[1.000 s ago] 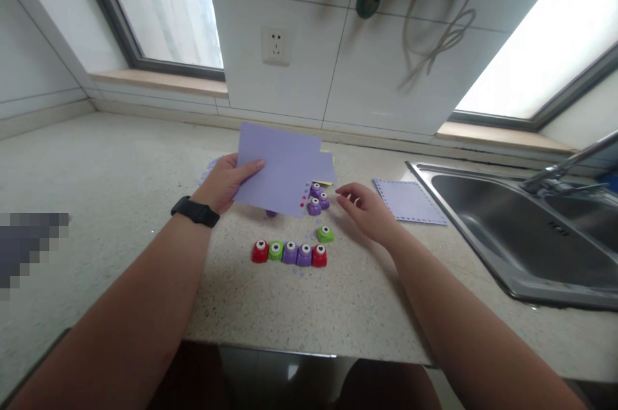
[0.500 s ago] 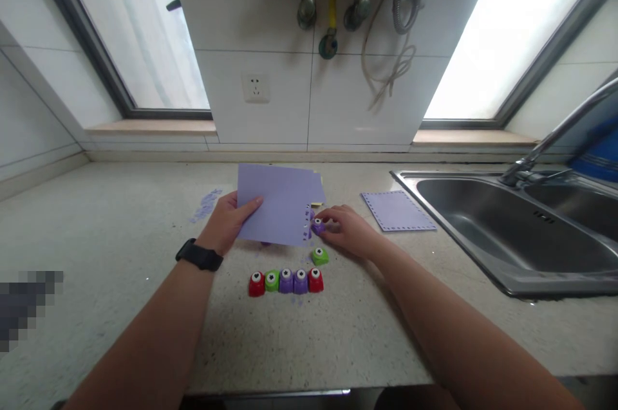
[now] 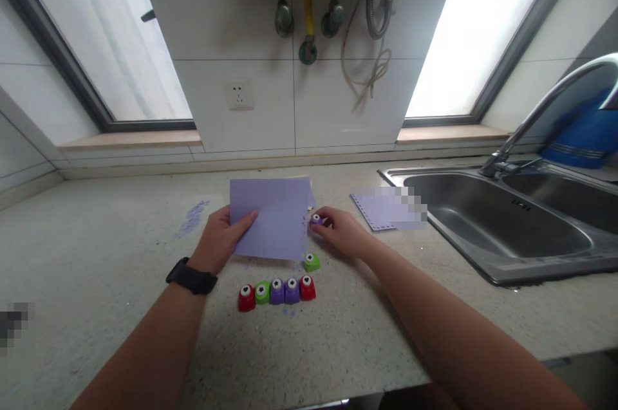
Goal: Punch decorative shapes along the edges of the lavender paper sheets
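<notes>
My left hand [image 3: 223, 236], a black band on its wrist, grips a sheet of purple paper [image 3: 270, 220] by its left edge, thumb on top. Small punched holes run along the sheet's right edge. At that edge my right hand [image 3: 340, 230] holds a small purple craft punch [image 3: 315, 221] between thumb and fingers. A green craft punch [image 3: 311, 262] sits just below the sheet's lower right corner. Nearer to me stands a row of several punches, with a red punch [image 3: 246, 297] at its left end and another red punch [image 3: 307, 288] at its right end.
Right of my right hand lies a stack of purple paper [image 3: 381, 207] with punched edges, partly blurred. A steel sink [image 3: 483, 268] with a faucet [image 3: 502, 156] is set into the counter at right. Purple paper bits [image 3: 194, 218] lie at left.
The view has shifted somewhat to the right. The purple sheet has tilted level, and my right hand with the purple punch now sits slightly off its right edge.
</notes>
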